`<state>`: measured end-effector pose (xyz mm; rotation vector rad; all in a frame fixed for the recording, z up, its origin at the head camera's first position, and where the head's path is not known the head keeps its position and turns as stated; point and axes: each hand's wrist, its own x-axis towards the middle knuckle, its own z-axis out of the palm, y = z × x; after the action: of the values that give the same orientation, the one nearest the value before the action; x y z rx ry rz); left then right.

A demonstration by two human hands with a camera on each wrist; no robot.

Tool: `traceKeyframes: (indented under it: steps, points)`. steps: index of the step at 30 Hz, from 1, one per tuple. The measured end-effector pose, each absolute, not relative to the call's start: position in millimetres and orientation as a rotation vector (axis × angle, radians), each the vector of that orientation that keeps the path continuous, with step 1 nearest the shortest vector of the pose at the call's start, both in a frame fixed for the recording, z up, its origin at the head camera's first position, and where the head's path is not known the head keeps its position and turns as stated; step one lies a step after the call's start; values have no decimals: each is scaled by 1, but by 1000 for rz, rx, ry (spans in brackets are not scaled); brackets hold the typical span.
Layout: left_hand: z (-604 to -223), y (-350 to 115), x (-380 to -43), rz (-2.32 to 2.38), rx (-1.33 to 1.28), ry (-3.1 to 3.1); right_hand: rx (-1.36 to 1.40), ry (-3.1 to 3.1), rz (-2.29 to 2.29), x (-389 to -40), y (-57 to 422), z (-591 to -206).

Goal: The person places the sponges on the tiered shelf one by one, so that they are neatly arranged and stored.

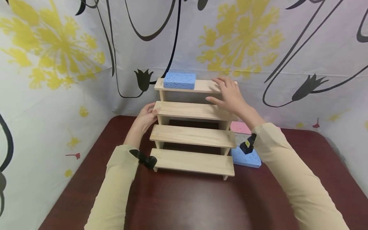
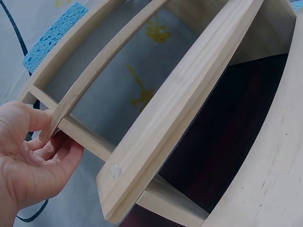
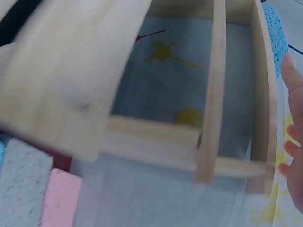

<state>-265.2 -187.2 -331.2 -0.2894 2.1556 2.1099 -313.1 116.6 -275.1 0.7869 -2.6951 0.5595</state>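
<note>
Apparently steadying the wooden stand (image 1: 191, 135) at frame centre, the left hand (image 1: 145, 118) pinches its edge while the right hand (image 1: 230, 97), relaxed and empty, is right of the blue sponge (image 1: 179, 80), upper centre; the next move seems to call for gentleness.

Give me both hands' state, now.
Left hand: holding the left end of the second-highest wooden step.
Right hand: open, holding nothing.

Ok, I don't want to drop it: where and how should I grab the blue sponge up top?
Probably pinch the blue sponge by its front and back long edges, from above: it lies flat on the top shelf, its top uncovered.
</note>
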Motion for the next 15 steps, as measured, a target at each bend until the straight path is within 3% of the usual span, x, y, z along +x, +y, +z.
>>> traceKeyframes:
  steps: [15]
  points:
    - [-330, -189, -267, 2129, -284, 2094, 702, -2719, 593, -270, 199, -312]
